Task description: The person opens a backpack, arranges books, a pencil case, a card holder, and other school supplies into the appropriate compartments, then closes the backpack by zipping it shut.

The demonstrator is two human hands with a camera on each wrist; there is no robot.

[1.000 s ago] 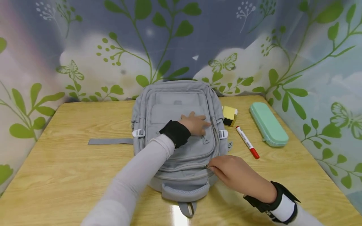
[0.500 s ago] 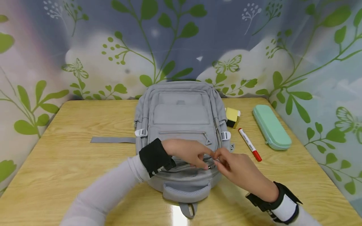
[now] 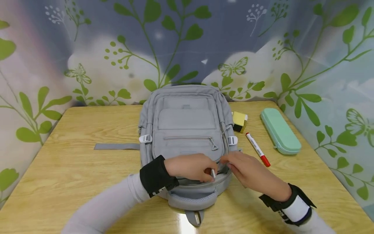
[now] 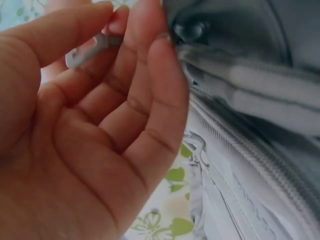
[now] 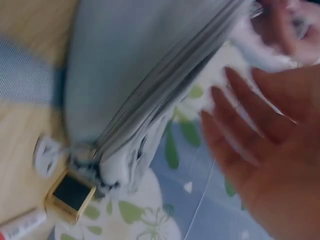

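Note:
A grey backpack (image 3: 187, 118) lies on the wooden table, front side up. My left hand (image 3: 191, 167) pinches a grey zipper pull (image 4: 87, 52) between thumb and fingers, at the backpack's near end. In the left wrist view the zipper teeth (image 4: 240, 142) run along a parted opening with a dark inside (image 4: 225, 30). My right hand (image 3: 254, 172) is just right of the left one, over the bag's near right corner. The right wrist view shows its fingers extended, with nothing between them.
To the right of the bag lie a yellow-and-black box (image 3: 239, 121), a white marker with red ends (image 3: 258, 149) and a mint-green case (image 3: 280, 131). A grey strap (image 3: 117, 146) stretches out left. Patterned curtain (image 3: 117, 48) backs the table.
My left hand came down from the bag's front panel to the near zipper and took hold of its pull. My right hand let go of the zipper, its fingers straightening.

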